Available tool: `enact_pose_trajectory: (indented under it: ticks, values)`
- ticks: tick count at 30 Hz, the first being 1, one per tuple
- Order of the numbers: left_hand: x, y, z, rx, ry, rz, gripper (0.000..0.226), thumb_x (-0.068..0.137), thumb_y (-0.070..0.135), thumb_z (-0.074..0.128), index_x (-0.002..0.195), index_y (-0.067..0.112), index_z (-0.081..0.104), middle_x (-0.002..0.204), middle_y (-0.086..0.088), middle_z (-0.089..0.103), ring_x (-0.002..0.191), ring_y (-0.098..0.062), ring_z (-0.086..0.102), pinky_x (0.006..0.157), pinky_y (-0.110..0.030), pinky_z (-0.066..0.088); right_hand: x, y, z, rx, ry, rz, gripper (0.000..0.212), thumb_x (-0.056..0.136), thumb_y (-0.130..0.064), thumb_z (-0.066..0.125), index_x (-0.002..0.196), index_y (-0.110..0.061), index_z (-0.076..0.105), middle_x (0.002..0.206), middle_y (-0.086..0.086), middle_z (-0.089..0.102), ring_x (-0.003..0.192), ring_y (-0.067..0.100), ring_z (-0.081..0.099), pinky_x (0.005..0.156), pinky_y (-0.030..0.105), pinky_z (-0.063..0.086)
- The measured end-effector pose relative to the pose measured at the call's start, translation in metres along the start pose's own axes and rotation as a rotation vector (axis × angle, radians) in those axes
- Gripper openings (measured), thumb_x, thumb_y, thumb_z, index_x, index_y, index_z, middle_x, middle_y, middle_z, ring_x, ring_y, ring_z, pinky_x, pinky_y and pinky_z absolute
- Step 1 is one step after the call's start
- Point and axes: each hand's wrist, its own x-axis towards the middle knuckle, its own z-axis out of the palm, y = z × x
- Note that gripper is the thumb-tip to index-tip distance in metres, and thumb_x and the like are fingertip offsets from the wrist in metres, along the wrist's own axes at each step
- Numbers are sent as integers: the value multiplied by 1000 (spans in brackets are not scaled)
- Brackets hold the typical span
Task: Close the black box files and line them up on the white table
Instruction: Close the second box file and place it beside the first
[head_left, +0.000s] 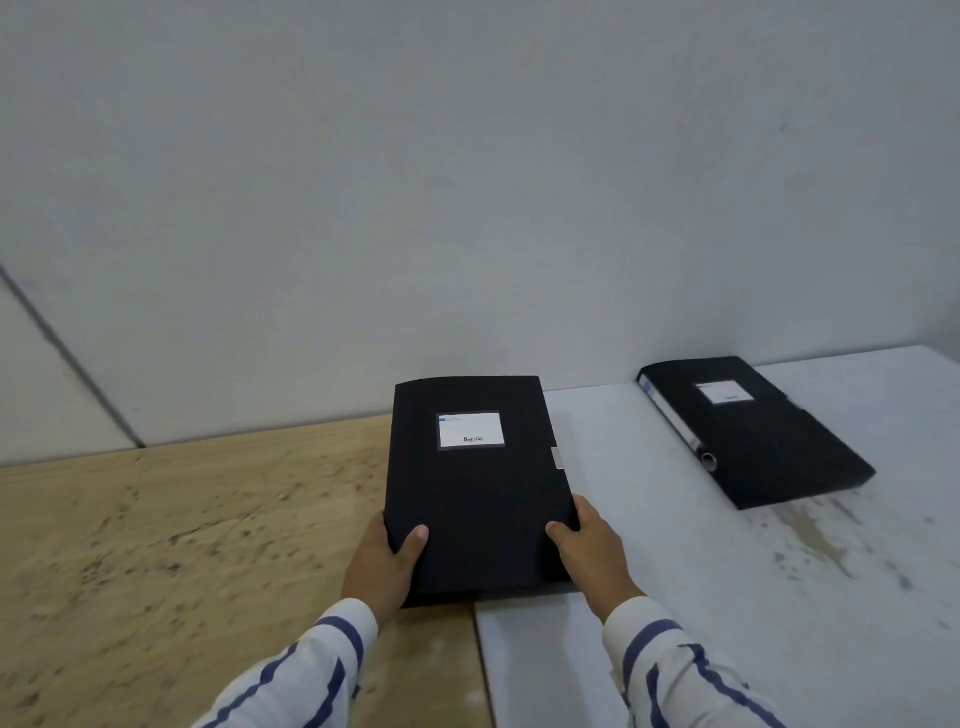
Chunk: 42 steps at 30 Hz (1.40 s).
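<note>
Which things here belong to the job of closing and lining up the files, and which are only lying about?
Belong to the job:
- held box file, in left hand and right hand
- second box file
- white table

Only there:
- wooden table
- wall

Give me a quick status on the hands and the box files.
Left hand and right hand grip near box file, closed, straddling wooden table and white table. Second box file lies flat, angled. Nothing between.
</note>
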Motion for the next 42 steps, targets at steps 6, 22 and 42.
enact_pose_trajectory:
  ticks: [6,22,42]
  values:
    - [10,49,94,-34,-6,-52,47,92,38,54,132,15,45,127,-7,61,112,-29,59,91,-35,47,61,36,-82,-37,-16,27,29,91,-23,51,120,-22,49,114,1,61,99,24,58,91,36,50]
    - [45,106,225,7,12,-153,51,92,40,53,135,15,41,133,-7,55,118,-31,55,99,-40,46,170,99,-167,-73,-73,66,36,90,-21,54,125,-23,47,115,4,59,97,21,56,86,34,49]
    - [59,103,253,157,52,-192,66,91,47,49,145,14,28,146,-12,41,138,-39,33,118,-54,22,190,104,-169,-517,-54,14,58,95,-27,49,144,-11,23,144,13,40,126,26,48,101,35,46]
